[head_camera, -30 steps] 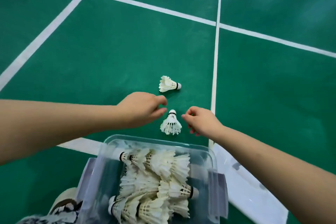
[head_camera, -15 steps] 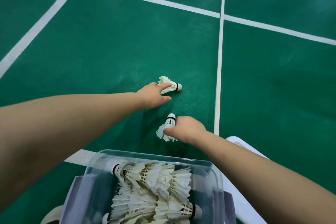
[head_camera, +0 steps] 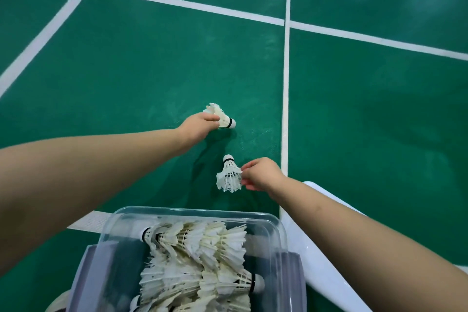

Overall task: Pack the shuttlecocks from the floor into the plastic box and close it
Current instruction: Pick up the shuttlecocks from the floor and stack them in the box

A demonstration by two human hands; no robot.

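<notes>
Starting nearest you, the clear plastic box sits open at the bottom of the view, between your forearms. It holds a heap of packed shuttlecocks, white and feathered, lying on their sides in overlapping rows. A grey latch flap hangs at its left side. A white plastic piece lies on the floor just beside the box on the right, partly under your right forearm.

Beyond the box rim, your right hand pinches the near shuttlecock at the right edge of its feather skirt, thumb and forefinger closed on the feathers and the other fingers curled beneath. Its cork points away from you and the skirt faces the box. You cannot tell whether it is off the floor.

Farther out, your left hand has its fingers curled round the feathers of the far shuttlecock, whose black-banded cork points right. The two shuttlecocks are apart, with bare floor between them.

All of this lies on the green court floor. A white court line runs away from you just right of your right hand and crosses another line farther off.
</notes>
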